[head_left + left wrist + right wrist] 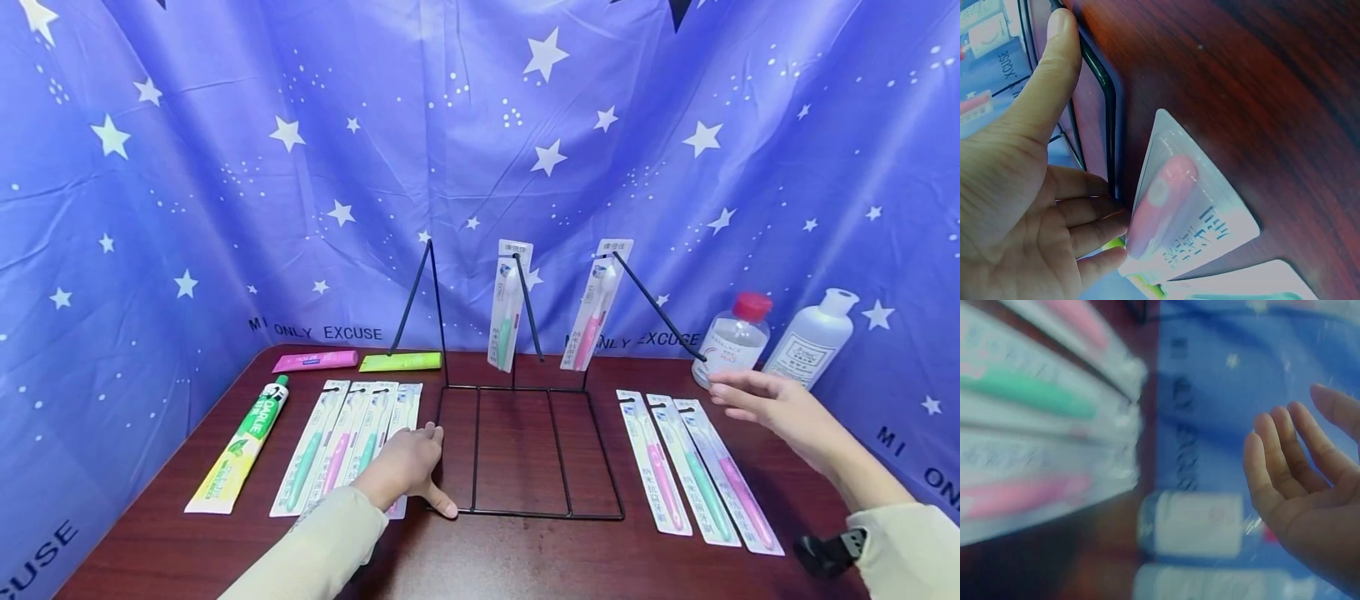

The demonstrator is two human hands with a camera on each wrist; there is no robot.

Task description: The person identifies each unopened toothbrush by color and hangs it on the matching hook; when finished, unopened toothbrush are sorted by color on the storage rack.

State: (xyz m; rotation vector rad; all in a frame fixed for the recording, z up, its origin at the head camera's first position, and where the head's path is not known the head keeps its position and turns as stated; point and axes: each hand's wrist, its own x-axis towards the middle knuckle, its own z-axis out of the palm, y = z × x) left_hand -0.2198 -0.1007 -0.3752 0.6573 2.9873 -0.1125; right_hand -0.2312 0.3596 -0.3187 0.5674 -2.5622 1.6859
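A black wire rack [592, 517] with sloping hooks stands mid-table. My left hand [405, 462] rests against its left base edge, thumb at the front corner and fingers along the side wire. Right beside those fingers lies a packaged pink toothbrush [1163, 206], partly covered by the hand in the head view. On the rack, a packaged green toothbrush [506, 312] hangs from the middle hook and a packaged pink toothbrush [596, 308] from the right one. My right hand [776, 408] hovers, fingers extended and holding nothing, in front of a red-capped bottle [738, 333].
Several packaged toothbrushes [307, 450] lie in a row on the left, three [693, 471] on the right. A yellow-green toothpaste tube [240, 446] lies far left; pink [315, 360] and lime [401, 362] tubes lie behind. A white bottle [813, 337] stands back right, before a starry curtain [360, 167].
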